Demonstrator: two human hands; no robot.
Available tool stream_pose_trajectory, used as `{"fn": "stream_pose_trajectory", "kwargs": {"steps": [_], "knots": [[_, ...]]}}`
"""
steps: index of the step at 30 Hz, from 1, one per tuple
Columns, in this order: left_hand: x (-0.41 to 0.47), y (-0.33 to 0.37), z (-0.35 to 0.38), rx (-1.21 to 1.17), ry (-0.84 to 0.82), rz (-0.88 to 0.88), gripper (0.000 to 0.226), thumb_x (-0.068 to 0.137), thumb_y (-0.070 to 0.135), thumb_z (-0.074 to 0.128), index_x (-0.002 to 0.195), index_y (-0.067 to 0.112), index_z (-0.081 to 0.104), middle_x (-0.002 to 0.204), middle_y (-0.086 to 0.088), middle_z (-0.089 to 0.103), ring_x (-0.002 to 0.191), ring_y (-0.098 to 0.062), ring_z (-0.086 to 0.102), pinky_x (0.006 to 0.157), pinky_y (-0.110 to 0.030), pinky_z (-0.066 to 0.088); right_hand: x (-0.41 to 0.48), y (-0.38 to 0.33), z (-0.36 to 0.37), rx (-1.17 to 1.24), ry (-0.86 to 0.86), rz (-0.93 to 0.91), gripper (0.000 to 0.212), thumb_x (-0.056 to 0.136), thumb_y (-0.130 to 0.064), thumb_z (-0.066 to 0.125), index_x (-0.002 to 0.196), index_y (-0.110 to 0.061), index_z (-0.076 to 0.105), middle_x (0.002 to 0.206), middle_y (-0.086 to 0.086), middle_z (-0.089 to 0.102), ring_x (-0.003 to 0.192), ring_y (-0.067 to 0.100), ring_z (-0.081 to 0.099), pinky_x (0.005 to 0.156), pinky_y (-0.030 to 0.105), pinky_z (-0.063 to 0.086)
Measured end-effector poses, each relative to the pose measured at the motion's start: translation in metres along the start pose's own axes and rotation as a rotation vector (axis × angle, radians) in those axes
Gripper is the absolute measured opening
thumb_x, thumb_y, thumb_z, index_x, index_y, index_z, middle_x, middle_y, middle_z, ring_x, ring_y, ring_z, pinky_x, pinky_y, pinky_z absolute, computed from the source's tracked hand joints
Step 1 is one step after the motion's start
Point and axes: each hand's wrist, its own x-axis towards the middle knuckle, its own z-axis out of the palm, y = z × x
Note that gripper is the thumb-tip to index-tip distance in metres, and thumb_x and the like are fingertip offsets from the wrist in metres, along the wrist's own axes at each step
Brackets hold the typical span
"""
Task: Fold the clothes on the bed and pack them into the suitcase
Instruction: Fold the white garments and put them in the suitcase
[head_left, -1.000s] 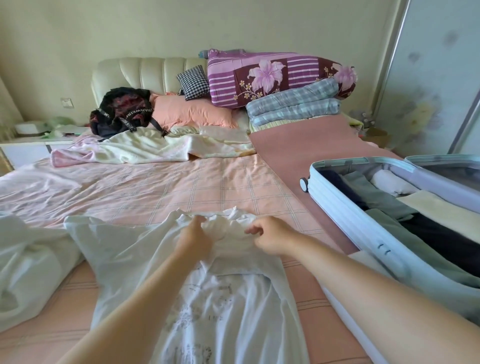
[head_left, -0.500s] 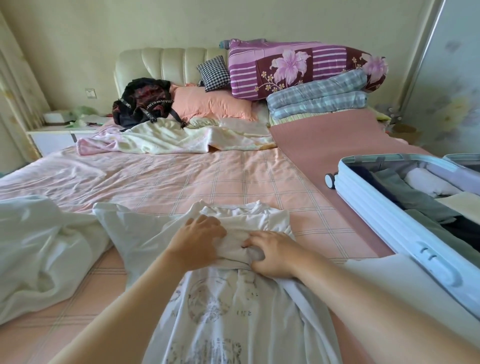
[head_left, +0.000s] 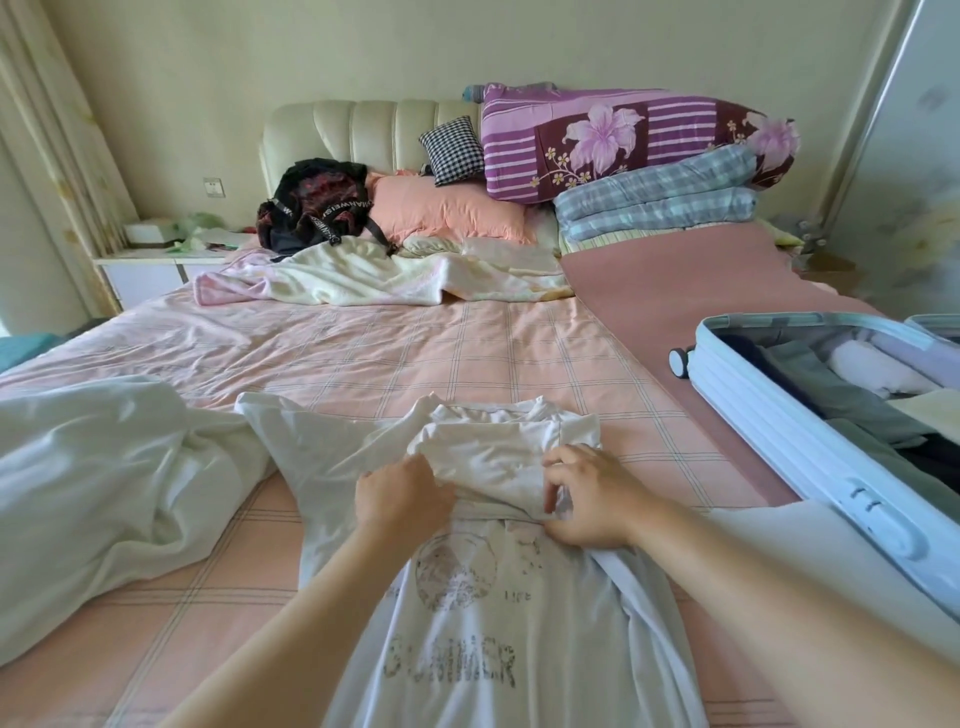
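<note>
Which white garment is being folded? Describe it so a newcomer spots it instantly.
On the pink checked bed, left of the open blue suitcase, look at the near edge. The T-shirt lies there, its folded top gripped by the left hand and right hand. Unlike the crumpled white cloth to its left, it carries a faded grey round print and lettering.

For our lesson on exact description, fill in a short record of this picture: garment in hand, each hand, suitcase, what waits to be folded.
Garment: white T-shirt, printed, flat on the bed, top end folded over
Left hand: grips the folded part
Right hand: pinches the same fold
Suitcase: light blue, open on the bed, folded clothes inside
Waiting: crumpled white garment, to the left
</note>
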Motion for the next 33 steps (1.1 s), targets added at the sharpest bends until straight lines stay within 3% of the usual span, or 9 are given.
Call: {"fn": "stream_pose_trajectory", "kwargs": {"steps": [4,8,14,17,19,22,25,28,33], "knots": [[-0.002,-0.005,-0.009,-0.677,-0.013,-0.130,0.009,0.093,0.023,0.063,0.096,0.031,0.067,0.092,0.008,0.069,0.075,-0.013,0.062,0.071,-0.028,0.053,-0.007,0.002,-0.010,-0.015,0.122,0.022,0.009,0.083,-0.034,0.068,0.082,-0.028,0.075,0.107,-0.013,0.069,0.108,0.009,0.057,0.103,0.030,0.034],[-0.015,-0.016,-0.031,-1.146,0.064,-0.108,0.025,0.096,0.003,0.055,0.101,0.022,0.071,0.095,0.000,0.067,0.074,-0.013,0.054,0.059,-0.014,0.044,-0.013,0.001,-0.026,0.065,0.235,0.018,0.020,0.072,-0.025,0.066,0.059,-0.034,0.053,0.071,-0.019,0.058,0.075,0.006,0.054,0.080,0.028,0.043],[-0.027,-0.038,-0.030,-0.410,-0.327,0.013,0.028,0.077,0.011,0.050,0.063,0.018,0.073,0.077,-0.006,0.074,0.060,-0.016,0.058,0.064,-0.026,0.042,-0.015,-0.020,-0.040,0.045,-0.368,0.151,0.015,0.069,-0.032,0.066,0.069,-0.017,0.068,0.067,-0.012,0.067,0.065,0.009,0.059,0.062,0.025,0.046],[-0.017,-0.027,-0.025,-0.075,-0.030,0.121,0.027,0.082,0.017,0.041,0.061,0.010,0.056,0.078,-0.003,0.065,0.065,-0.016,0.058,0.063,-0.029,0.044,-0.001,-0.021,-0.035,0.125,-0.172,0.201,0.027,0.083,-0.035,0.058,0.063,-0.017,0.059,0.066,-0.009,0.063,0.061,0.013,0.055,0.057,0.027,0.039],[-0.004,-0.017,-0.021,-0.081,0.094,0.158,0.030,0.092,0.018,0.036,0.074,0.013,0.059,0.089,0.002,0.060,0.075,-0.017,0.059,0.057,-0.029,0.041,0.012,-0.017,-0.033,-0.013,0.058,0.189,0.019,0.092,-0.033,0.048,0.088,-0.024,0.066,0.089,-0.006,0.067,0.084,0.019,0.064,0.065,0.028,0.041],[0.022,-0.005,-0.013,-0.080,0.052,0.130,0.029,0.100,0.023,0.038,0.121,0.023,0.057,0.117,0.002,0.055,0.101,-0.022,0.059,0.065,-0.032,0.042,0.031,-0.004,-0.031,-0.092,0.136,0.259,0.038,0.099,-0.024,0.040,0.134,-0.029,0.052,0.118,0.000,0.066,0.104,0.027,0.063,0.074,0.032,0.039],[0.048,-0.005,-0.004,0.073,-0.067,0.098,0.042,0.100,0.035,0.041,0.141,0.024,0.043,0.122,-0.002,0.059,0.111,-0.026,0.059,0.077,-0.036,0.043,0.047,0.012,-0.025,-0.180,0.078,0.333,0.051,0.102,-0.022,0.037,0.152,-0.030,0.032,0.118,0.004,0.066,0.103,0.029,0.064,0.074,0.034,0.042],[0.067,-0.007,0.005,0.143,-0.099,0.074,0.041,0.097,0.034,0.043,0.137,0.023,0.049,0.111,-0.001,0.066,0.104,-0.025,0.063,0.074,-0.033,0.043,0.058,0.026,-0.016,-0.210,0.023,0.385,0.039,0.104,-0.027,0.040,0.142,-0.026,0.047,0.123,0.003,0.065,0.111,0.027,0.063,0.082,0.034,0.044],[0.092,-0.010,0.005,0.147,0.089,-0.010,0.022,0.096,0.025,0.046,0.105,0.020,0.066,0.106,-0.003,0.067,0.099,-0.027,0.063,0.071,-0.032,0.044,0.075,0.047,-0.002,-0.216,0.231,0.463,0.019,0.100,-0.020,0.045,0.104,-0.011,0.061,0.102,0.007,0.069,0.090,0.029,0.066,0.066,0.031,0.039]]}}
